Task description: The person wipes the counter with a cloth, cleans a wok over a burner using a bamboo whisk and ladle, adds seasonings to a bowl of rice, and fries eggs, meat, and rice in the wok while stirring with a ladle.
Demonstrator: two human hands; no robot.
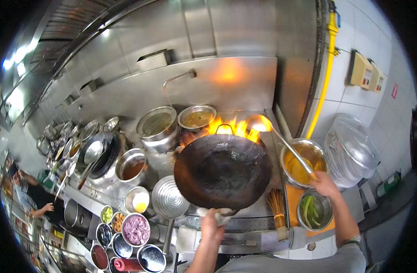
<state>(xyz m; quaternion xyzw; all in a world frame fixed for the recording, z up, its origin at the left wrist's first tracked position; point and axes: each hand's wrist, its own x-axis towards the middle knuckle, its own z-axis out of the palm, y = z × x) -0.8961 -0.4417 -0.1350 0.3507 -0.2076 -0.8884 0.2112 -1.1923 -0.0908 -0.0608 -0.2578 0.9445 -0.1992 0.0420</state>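
Evidently, wok (223, 173): near centre, by flames (235, 127), seemingly being heated
Left hand (210, 227): fingers closed on near rim through white cloth (223, 218)
Right hand (325, 184): fingers closed round ladle (292, 151), bowl raised far right
Next move: calls for both grips steady
Obscured: burner beneath wok; ladle's contents, lost in glare

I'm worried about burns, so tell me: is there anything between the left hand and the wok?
Yes: a pale, bunched cloth lies between the left hand and the near rim of the wok. The flames show at the far rim, not between the two.
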